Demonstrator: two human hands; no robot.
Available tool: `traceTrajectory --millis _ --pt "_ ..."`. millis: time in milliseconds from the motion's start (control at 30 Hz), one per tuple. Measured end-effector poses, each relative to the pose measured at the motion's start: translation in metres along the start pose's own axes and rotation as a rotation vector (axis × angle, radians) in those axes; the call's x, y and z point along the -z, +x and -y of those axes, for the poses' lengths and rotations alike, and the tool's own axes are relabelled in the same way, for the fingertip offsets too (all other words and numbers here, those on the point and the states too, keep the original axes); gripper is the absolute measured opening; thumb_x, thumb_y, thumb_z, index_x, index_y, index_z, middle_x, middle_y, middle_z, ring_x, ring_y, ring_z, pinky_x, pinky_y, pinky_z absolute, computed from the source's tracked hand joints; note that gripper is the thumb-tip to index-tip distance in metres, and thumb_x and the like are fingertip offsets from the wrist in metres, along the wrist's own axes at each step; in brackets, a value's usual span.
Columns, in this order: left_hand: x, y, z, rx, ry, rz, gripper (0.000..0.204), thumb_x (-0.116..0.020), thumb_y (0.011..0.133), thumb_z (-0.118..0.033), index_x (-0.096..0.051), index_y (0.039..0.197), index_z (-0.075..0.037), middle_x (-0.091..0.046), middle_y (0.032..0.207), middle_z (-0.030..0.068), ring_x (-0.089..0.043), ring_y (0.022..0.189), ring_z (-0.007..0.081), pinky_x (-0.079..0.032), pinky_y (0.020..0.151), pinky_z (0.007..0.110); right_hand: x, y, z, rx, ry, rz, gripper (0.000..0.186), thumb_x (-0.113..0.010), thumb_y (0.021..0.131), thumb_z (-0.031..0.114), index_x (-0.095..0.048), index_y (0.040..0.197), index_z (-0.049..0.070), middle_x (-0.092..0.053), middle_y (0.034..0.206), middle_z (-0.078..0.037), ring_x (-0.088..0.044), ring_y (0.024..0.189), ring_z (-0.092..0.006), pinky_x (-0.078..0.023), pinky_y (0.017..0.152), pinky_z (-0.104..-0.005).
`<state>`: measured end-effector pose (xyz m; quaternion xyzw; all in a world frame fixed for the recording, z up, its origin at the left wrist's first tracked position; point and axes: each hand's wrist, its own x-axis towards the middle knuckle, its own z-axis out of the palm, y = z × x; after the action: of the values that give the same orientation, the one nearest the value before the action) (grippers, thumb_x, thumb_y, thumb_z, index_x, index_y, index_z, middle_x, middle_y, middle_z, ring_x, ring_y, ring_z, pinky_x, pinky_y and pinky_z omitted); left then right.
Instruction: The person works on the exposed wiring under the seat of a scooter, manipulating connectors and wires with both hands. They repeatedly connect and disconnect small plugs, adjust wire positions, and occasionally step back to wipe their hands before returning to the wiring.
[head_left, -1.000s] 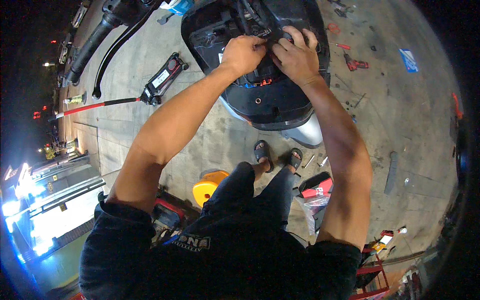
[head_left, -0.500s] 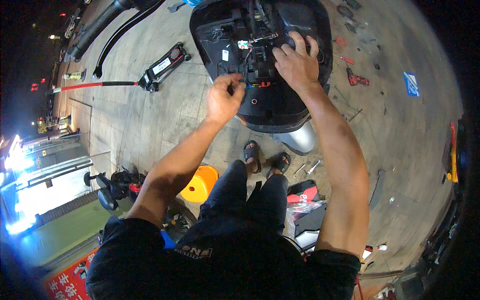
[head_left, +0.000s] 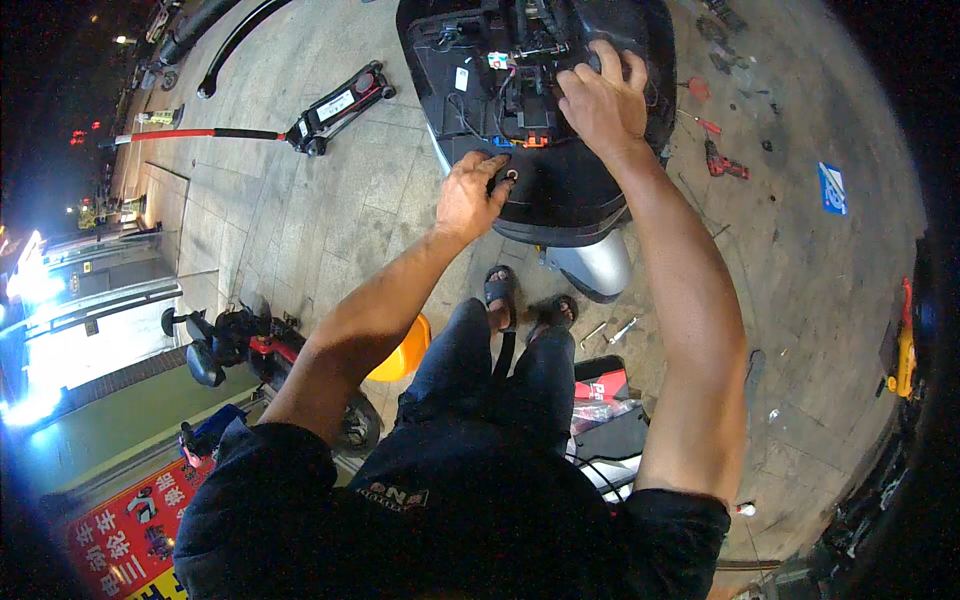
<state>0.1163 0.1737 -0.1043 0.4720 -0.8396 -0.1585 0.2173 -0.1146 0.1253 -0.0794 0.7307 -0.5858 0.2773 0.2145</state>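
In front of me is a large black plastic vehicle body (head_left: 560, 210), its top exposed with wiring and fittings. My left hand (head_left: 470, 197) is at its near left edge, thumb and fingers apart beside a small ring-edged hole (head_left: 512, 174). No held thing shows in it. My right hand (head_left: 607, 105) rests on the right side of the body, fingers spread and bent over the dark surface; what lies under the fingertips is hidden. Between the hands are an orange connector (head_left: 537, 141) and a blue connector (head_left: 502, 142). A white connector (head_left: 498, 61) sits farther back.
A floor jack (head_left: 335, 105) with a red-and-black handle stands left. Right lie a red power drill (head_left: 724, 162), a screwdriver (head_left: 708, 126) and a blue-and-white packet (head_left: 832, 188). A yellow stool (head_left: 405, 352) is by my left leg; wrenches (head_left: 622, 331) lie near my feet.
My left hand has left the connectors and come nearer, beside the small hole, its fingers opening out. My right hand stays on the body's right side. The whole view has shifted slightly.
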Motion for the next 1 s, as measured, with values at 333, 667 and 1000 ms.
traceTrajectory --millis 333,667,1000 --pt "-0.006 0.013 0.008 -0.094 0.078 0.111 0.016 -0.065 0.079 -0.014 -0.066 0.089 -0.002 -0.061 0.090 0.0146 -0.059 0.086 0.0345 -0.049 0.075 0.040 -0.001 -0.002 0.000 -0.034 0.009 0.070 0.022 -0.074 0.066 0.024 -0.067 0.086 0.018 -0.064 0.088 0.003 -0.045 0.118 -0.0235 -0.029 0.098 -0.0507" --pt "0.033 0.080 -0.025 0.163 -0.322 -0.116 0.016 -0.070 0.077 -0.015 -0.067 0.085 -0.002 -0.060 0.065 0.0102 -0.059 0.062 0.0198 -0.048 0.063 0.032 -0.001 -0.003 -0.003 0.010 0.057 -0.038 0.013 -0.069 0.068 0.026 -0.066 0.076 0.016 -0.063 0.086 0.002 -0.046 0.115 -0.0233 -0.031 0.094 -0.0497" --pt "0.031 0.170 -0.041 0.218 -0.162 0.235 0.022 -0.069 0.075 -0.024 -0.073 0.092 -0.011 -0.069 0.092 0.0131 -0.066 0.089 0.0272 -0.050 0.082 0.035 -0.010 -0.007 -0.004 -0.026 0.072 -0.142 0.012 -0.069 0.069 0.026 -0.066 0.076 0.017 -0.061 0.085 0.004 -0.047 0.116 -0.0199 -0.032 0.095 -0.0467"
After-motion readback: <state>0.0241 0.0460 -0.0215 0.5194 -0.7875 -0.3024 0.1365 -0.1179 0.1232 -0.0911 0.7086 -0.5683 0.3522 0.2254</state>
